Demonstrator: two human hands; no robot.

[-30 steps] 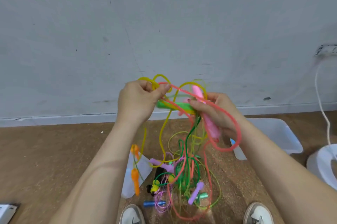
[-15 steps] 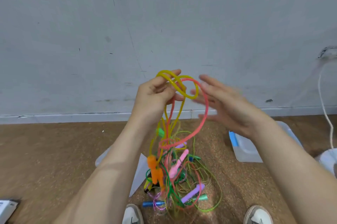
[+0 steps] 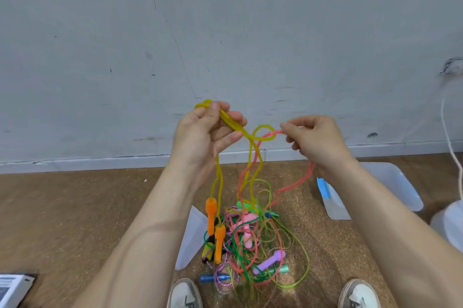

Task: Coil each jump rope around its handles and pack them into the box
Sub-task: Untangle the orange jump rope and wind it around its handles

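My left hand [image 3: 205, 132] grips loops of a yellow jump rope [image 3: 253, 137] at chest height; its two orange handles [image 3: 215, 227] dangle below. My right hand [image 3: 313, 140] pinches a loop of a pink-red rope [image 3: 270, 135] that is hooked through a yellow loop. Both ropes hang down into a tangled pile of jump ropes [image 3: 250, 245] on the floor, with pink, purple, green, blue and yellow-black handles.
A clear plastic box [image 3: 370, 190] with a blue label lies on the brown floor at right. A clear lid [image 3: 190, 240] lies left of the pile. My two shoes [image 3: 185, 295] are at the bottom edge. A grey wall stands ahead; a white cable [image 3: 451, 145] hangs at far right.
My right hand let go of the pink and green handles, which dropped to the pile, and now pinches the pink-red loop, drawn right. The orange handles have lifted off the floor.
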